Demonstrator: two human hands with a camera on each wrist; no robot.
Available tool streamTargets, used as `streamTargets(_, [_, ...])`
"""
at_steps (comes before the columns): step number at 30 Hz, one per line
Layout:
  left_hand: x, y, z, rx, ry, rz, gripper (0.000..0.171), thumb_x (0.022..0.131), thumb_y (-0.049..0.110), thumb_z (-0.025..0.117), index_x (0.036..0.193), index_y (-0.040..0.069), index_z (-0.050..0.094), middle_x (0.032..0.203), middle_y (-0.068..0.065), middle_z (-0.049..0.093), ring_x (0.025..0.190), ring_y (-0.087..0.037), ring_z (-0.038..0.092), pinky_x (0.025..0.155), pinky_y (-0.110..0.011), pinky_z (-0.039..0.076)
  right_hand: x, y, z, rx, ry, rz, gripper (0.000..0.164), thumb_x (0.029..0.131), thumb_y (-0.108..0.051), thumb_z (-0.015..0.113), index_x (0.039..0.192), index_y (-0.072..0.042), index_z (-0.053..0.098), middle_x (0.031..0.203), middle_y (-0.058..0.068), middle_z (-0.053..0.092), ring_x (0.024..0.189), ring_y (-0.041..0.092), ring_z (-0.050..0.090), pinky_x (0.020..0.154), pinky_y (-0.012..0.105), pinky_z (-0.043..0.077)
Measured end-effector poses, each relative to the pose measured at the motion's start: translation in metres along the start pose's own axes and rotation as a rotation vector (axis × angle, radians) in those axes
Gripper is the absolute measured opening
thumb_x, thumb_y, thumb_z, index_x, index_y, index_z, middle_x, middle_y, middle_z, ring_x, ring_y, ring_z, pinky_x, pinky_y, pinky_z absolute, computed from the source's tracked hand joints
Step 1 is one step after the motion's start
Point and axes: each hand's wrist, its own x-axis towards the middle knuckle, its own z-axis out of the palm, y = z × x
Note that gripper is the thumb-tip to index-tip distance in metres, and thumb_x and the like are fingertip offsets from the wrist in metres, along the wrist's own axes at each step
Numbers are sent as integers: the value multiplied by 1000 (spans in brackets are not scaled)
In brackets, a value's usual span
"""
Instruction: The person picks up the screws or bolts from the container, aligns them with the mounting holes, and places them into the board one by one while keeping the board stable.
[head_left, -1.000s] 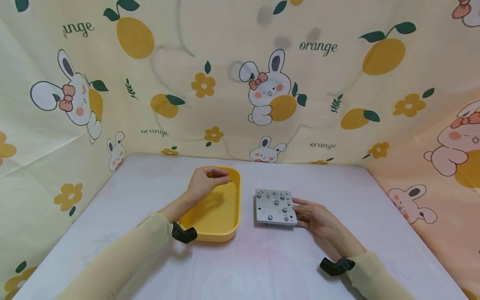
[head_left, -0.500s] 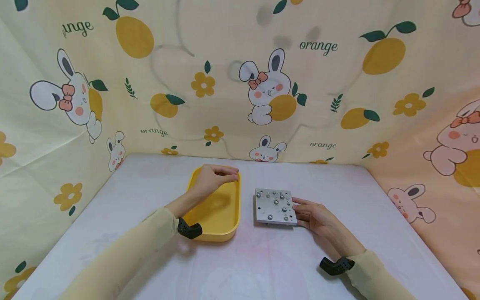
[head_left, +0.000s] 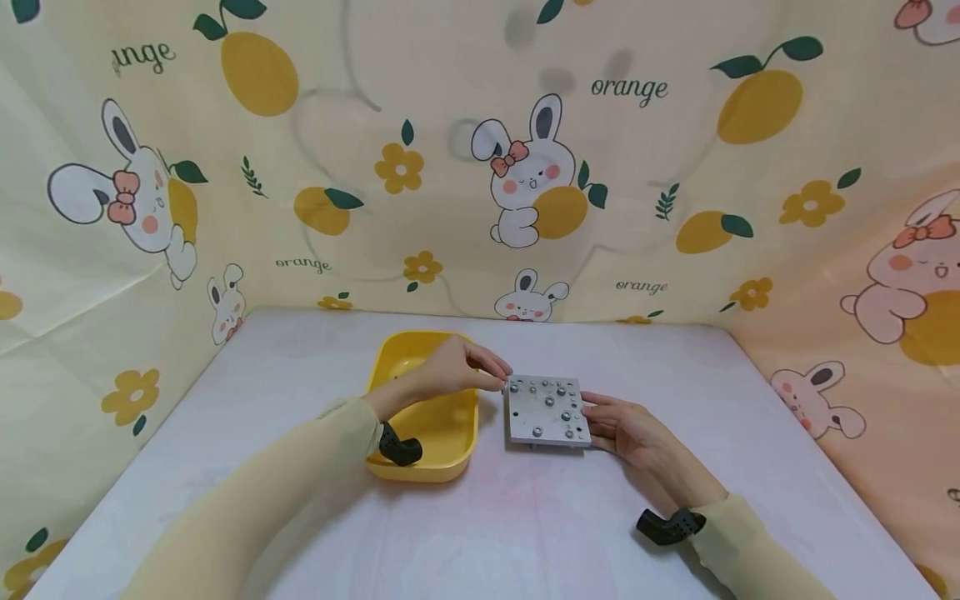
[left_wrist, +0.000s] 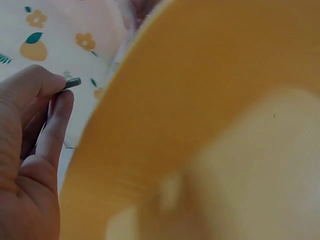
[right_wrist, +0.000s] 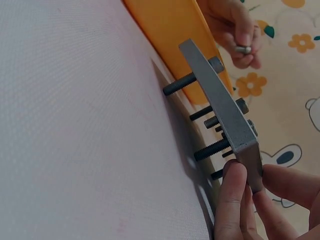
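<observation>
A square silver metal plate (head_left: pixel 545 411) has several socket-head screws in its holes, and their threaded shanks (right_wrist: pixel 212 150) stick out underneath. My right hand (head_left: pixel 634 433) grips the plate by its right edge, thumb and fingers on opposite faces. Whether the screw tips touch the table cannot be told. At the plate's far left corner is my left hand (head_left: pixel 459 368), which pinches a small metal screw (left_wrist: pixel 73 83) between thumb and fingertips. From the right wrist, the same screw (right_wrist: pixel 243 49) appears apart from the plate. Part of the yellow tray (head_left: pixel 467 450) lies beneath the left forearm.
Small bits (head_left: pixel 405 363) lie at the tray's far end, too small to make out. The tray stands just left of the plate on a white-covered table (head_left: pixel 525 533). Patterned cloth (head_left: pixel 420 200) rises behind and at both sides.
My left hand has moved right, from over the yellow tray to beside the plate's far left corner, still pinching the screw. The right hand and plate stay nearly in place; the view shifted slightly.
</observation>
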Motion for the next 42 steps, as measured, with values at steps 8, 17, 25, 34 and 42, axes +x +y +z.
streamTargets(8, [9, -4, 12, 35, -104, 64, 9, 83, 5, 78, 90, 1, 78, 104, -4, 73, 102, -14, 65, 96, -36, 48, 0, 0, -1, 8, 16, 0, 61, 94, -7, 65, 149, -3, 40, 112, 10, 70, 99, 24, 68, 83, 36, 55])
streamTargets(17, [21, -7, 16, 64, -175, 114, 6, 82, 2, 78, 88, -1, 77, 102, -7, 73, 99, -14, 66, 94, -36, 49, 3, 1, -1, 5, 8, -11, 62, 92, -7, 67, 148, -3, 41, 115, 11, 68, 101, 24, 67, 89, 39, 52])
streamTargets(25, [28, -7, 14, 104, -262, 121, 4, 82, 3, 79, 86, 2, 79, 98, 1, 74, 101, -11, 65, 94, -32, 49, 4, 1, -1, 13, 18, -9, 62, 92, -6, 67, 148, -3, 41, 112, 11, 70, 98, 24, 68, 86, 38, 54])
streamTargets(34, [34, -3, 16, 159, -333, 106, 5, 83, 0, 77, 85, 4, 79, 97, 3, 73, 101, -8, 65, 92, -27, 49, 3, 0, -1, 15, 25, -6, 62, 92, -7, 67, 148, -4, 42, 115, 11, 69, 101, 24, 67, 88, 38, 53])
streamTargets(42, [34, 1, 17, 228, -347, 94, 9, 82, -3, 76, 82, 5, 79, 97, 2, 73, 99, -7, 65, 87, -25, 52, 2, 1, -1, 17, 15, -3, 62, 93, -7, 67, 149, -3, 40, 112, 10, 70, 98, 23, 68, 85, 38, 54])
